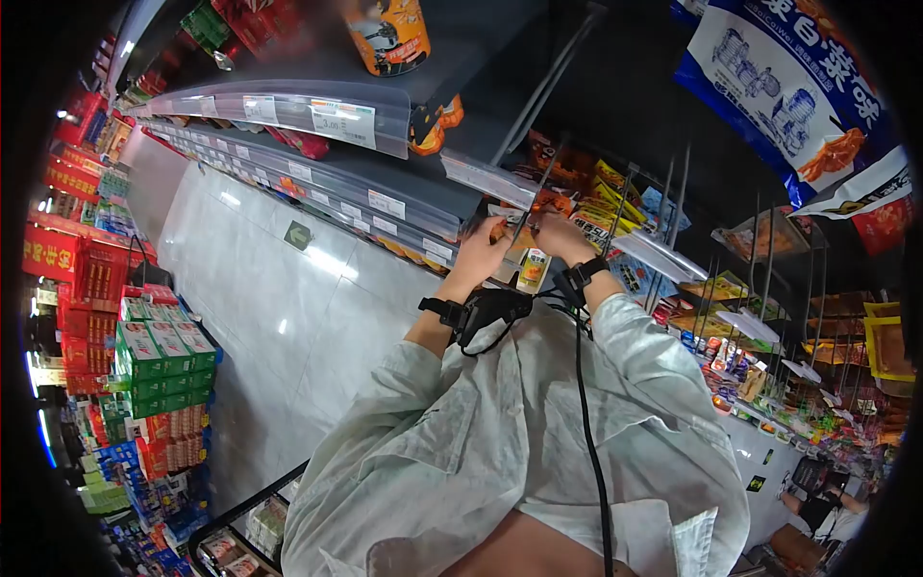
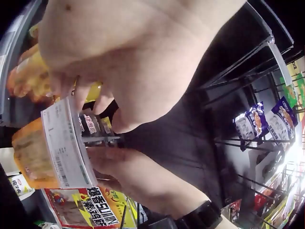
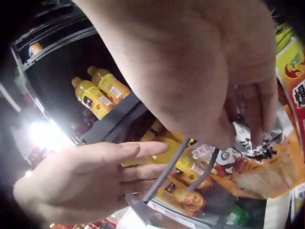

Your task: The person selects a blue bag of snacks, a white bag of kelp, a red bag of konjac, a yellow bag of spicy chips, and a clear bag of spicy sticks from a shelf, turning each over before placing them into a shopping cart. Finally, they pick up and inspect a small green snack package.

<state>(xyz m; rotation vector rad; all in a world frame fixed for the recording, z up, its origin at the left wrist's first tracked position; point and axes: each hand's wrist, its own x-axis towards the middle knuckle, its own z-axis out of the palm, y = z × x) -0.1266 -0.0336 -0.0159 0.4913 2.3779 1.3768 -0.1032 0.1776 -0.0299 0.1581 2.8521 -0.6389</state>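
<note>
Both hands are close together at a hanging snack rack. My right hand (image 1: 565,240) pinches the top of an orange snack packet (image 3: 274,171) with a panda picture and a clear lower part. Its fingers overlap the packet's printed header in the right wrist view. Opposite it, my left hand (image 3: 86,176) holds its fingers fairly straight, their tips by a grey metal display hook (image 3: 167,167). In the left wrist view, a white price tag (image 2: 66,148) at the hook's front covers part of the orange packet, and a ring shows on the left hand.
Yellow-orange drink bottles (image 3: 93,98) stand on shelves beside the rack. A red and yellow snack packet (image 2: 83,207) hangs near the hands. Large blue and white bags (image 1: 784,87) hang at upper right. Stacked green boxes (image 1: 163,351) line the aisle's left. A cable runs down the shirt.
</note>
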